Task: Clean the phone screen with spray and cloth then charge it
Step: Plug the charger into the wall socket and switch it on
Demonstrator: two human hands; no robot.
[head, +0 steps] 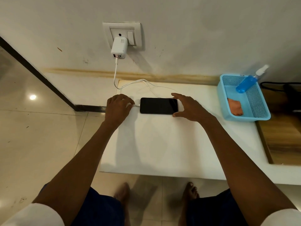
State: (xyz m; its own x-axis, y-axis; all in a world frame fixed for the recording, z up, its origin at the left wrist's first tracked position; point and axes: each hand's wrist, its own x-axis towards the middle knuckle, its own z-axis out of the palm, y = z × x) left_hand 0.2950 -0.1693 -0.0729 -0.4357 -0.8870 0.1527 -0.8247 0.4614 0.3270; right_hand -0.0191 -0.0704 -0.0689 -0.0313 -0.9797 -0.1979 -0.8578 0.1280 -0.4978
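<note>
A black phone lies flat, screen up and dark, on the white table. My left hand pinches the white cable plug at the phone's left end. My right hand grips the phone's right end between thumb and fingers. The white cable loops back to a white charger plugged into the wall socket. The blue spray bottle and the orange cloth lie in a blue basket at the right.
The wall stands just behind the table. A wooden surface adjoins the table's right side, with a dark object at its back. Tiled floor lies left of the table. My bare feet show below the front edge.
</note>
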